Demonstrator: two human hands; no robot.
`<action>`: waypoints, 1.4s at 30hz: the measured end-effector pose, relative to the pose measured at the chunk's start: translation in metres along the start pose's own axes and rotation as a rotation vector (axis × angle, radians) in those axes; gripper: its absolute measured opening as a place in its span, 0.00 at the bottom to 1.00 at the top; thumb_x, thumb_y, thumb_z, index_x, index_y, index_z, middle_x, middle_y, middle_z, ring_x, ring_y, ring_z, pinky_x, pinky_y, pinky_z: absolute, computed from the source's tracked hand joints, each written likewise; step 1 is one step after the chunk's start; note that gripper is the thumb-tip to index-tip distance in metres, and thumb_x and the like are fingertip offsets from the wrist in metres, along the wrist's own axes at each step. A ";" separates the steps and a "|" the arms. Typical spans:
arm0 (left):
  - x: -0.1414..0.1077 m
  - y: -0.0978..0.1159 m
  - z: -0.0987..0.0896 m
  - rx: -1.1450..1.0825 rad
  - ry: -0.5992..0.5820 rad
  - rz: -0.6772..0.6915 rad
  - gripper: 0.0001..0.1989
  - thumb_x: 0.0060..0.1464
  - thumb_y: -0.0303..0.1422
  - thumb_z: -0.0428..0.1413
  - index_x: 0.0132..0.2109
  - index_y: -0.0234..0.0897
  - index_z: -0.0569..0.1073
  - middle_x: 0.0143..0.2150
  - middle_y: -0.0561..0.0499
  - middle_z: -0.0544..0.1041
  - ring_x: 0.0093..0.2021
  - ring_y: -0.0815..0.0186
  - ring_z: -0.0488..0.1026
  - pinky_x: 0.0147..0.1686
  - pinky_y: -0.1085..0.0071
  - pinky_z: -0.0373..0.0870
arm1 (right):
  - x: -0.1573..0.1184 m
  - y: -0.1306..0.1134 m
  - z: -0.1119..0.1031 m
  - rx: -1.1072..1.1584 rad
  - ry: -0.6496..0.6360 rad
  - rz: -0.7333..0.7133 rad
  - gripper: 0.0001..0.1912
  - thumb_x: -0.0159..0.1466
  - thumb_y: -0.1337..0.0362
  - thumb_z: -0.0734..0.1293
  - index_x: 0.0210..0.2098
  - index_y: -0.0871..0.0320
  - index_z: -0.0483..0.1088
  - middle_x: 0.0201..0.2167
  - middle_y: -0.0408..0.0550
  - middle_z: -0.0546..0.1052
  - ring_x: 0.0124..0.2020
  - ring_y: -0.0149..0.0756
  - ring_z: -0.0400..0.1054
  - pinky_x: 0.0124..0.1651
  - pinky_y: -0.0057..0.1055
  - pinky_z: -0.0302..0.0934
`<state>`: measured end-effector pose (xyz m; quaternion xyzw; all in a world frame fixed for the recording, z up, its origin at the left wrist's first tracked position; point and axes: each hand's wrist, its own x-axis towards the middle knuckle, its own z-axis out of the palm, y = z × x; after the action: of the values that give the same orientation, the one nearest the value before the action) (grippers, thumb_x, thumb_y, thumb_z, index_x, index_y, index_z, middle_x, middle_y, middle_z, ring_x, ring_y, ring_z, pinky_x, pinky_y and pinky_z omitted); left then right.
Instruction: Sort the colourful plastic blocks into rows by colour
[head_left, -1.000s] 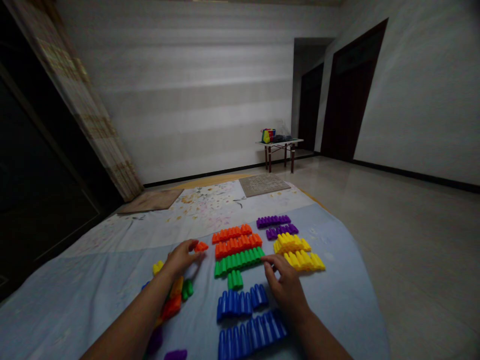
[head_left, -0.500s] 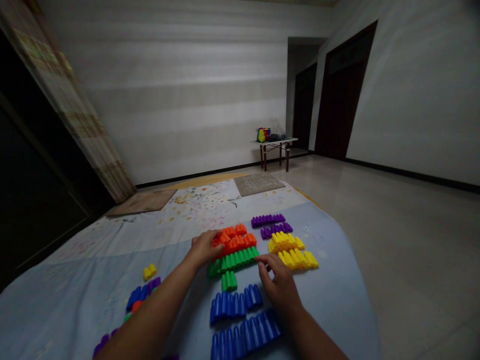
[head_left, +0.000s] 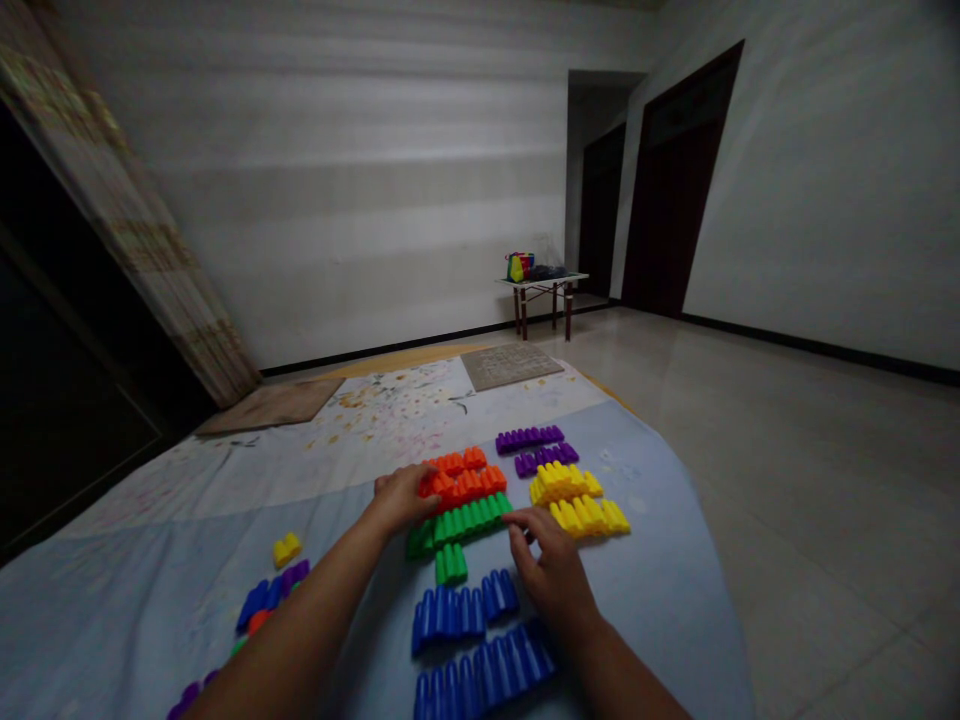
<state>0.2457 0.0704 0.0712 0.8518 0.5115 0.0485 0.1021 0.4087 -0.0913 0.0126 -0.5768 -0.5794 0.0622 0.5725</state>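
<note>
I saw single-colour rows (head_left: 471, 520) laid | mixed pieces (head_left: 264, 598) lay outside | left hand (head_left: 403, 498) half-curled at orange pieces (head_left: 470, 486), couldn't tell if gripping | right hand (head_left: 553, 562) loosely curled, no piece visible

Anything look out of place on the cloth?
Yes: the mixed cluster, partly hidden by the left arm. Blue, purple, orange and green lie jumbled there, unlike the single-colour rows to its right. I see no damage.
</note>
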 end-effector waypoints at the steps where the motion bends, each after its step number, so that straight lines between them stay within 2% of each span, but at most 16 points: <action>1: 0.000 0.000 0.000 -0.005 0.000 0.000 0.24 0.44 0.37 0.53 0.51 0.40 0.70 0.53 0.45 0.72 0.54 0.53 0.66 0.53 0.56 0.55 | 0.000 0.000 0.000 0.000 0.000 -0.001 0.10 0.62 0.70 0.58 0.37 0.58 0.69 0.32 0.48 0.73 0.33 0.34 0.66 0.37 0.30 0.61; 4: 0.001 0.000 -0.001 -0.029 0.003 0.010 0.26 0.45 0.38 0.52 0.53 0.38 0.68 0.54 0.44 0.71 0.55 0.53 0.65 0.54 0.56 0.55 | 0.000 0.000 0.000 -0.001 -0.002 -0.002 0.10 0.62 0.69 0.57 0.37 0.58 0.69 0.32 0.48 0.73 0.33 0.34 0.66 0.37 0.30 0.61; 10: 0.001 -0.002 -0.002 -0.100 0.012 0.022 0.21 0.44 0.33 0.53 0.49 0.39 0.72 0.53 0.45 0.73 0.55 0.55 0.66 0.55 0.57 0.54 | -0.001 0.001 0.001 0.003 -0.004 -0.006 0.10 0.62 0.69 0.57 0.37 0.58 0.69 0.32 0.48 0.73 0.33 0.34 0.66 0.37 0.30 0.61; 15: 0.000 -0.011 -0.003 -0.197 0.054 0.023 0.26 0.41 0.35 0.56 0.51 0.37 0.70 0.53 0.45 0.72 0.54 0.56 0.67 0.55 0.62 0.57 | -0.001 0.001 0.000 0.009 -0.003 -0.013 0.10 0.62 0.69 0.57 0.37 0.58 0.69 0.31 0.48 0.73 0.33 0.34 0.66 0.37 0.30 0.61; 20: -0.005 -0.043 -0.012 -0.306 0.179 -0.021 0.28 0.45 0.45 0.52 0.51 0.36 0.69 0.52 0.44 0.73 0.52 0.59 0.68 0.51 0.64 0.63 | 0.000 -0.002 -0.002 -0.003 0.010 -0.024 0.10 0.62 0.68 0.57 0.37 0.58 0.70 0.32 0.48 0.73 0.33 0.33 0.66 0.36 0.30 0.62; 24: -0.016 -0.078 -0.021 -0.376 0.282 -0.091 0.27 0.44 0.47 0.50 0.47 0.33 0.71 0.48 0.42 0.75 0.48 0.58 0.71 0.50 0.63 0.65 | 0.000 0.000 -0.001 -0.023 0.028 -0.037 0.10 0.62 0.67 0.57 0.37 0.58 0.70 0.31 0.48 0.74 0.32 0.34 0.67 0.36 0.30 0.62; 28: -0.039 -0.116 -0.024 -0.428 0.375 -0.202 0.26 0.42 0.46 0.51 0.44 0.32 0.72 0.45 0.41 0.76 0.45 0.58 0.73 0.49 0.64 0.66 | -0.003 0.004 -0.002 -0.027 0.004 -0.021 0.11 0.63 0.66 0.57 0.37 0.58 0.70 0.32 0.49 0.74 0.33 0.34 0.67 0.37 0.31 0.63; 34: -0.092 -0.168 -0.021 -0.493 0.475 -0.375 0.24 0.41 0.46 0.50 0.40 0.33 0.72 0.40 0.42 0.78 0.40 0.59 0.75 0.41 0.66 0.70 | -0.004 0.007 -0.004 -0.030 -0.051 0.017 0.11 0.63 0.64 0.57 0.39 0.58 0.70 0.35 0.49 0.74 0.35 0.36 0.67 0.39 0.32 0.62; 39: -0.133 -0.190 -0.015 -0.527 0.496 -0.461 0.23 0.38 0.50 0.53 0.35 0.37 0.74 0.31 0.47 0.79 0.30 0.59 0.75 0.30 0.66 0.72 | -0.005 0.009 -0.004 -0.039 -0.059 0.031 0.12 0.63 0.62 0.57 0.38 0.58 0.70 0.36 0.50 0.74 0.35 0.36 0.67 0.38 0.33 0.63; 42: -0.154 -0.195 -0.010 -0.536 0.503 -0.482 0.24 0.39 0.51 0.53 0.36 0.37 0.74 0.34 0.47 0.79 0.34 0.59 0.75 0.33 0.66 0.73 | -0.006 0.011 -0.005 -0.052 -0.069 0.036 0.12 0.63 0.61 0.58 0.39 0.58 0.70 0.36 0.50 0.74 0.35 0.36 0.68 0.40 0.33 0.63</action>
<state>0.0034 0.0248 0.0405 0.6132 0.6740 0.3602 0.2000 0.4171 -0.0946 0.0024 -0.5992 -0.5898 0.0773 0.5358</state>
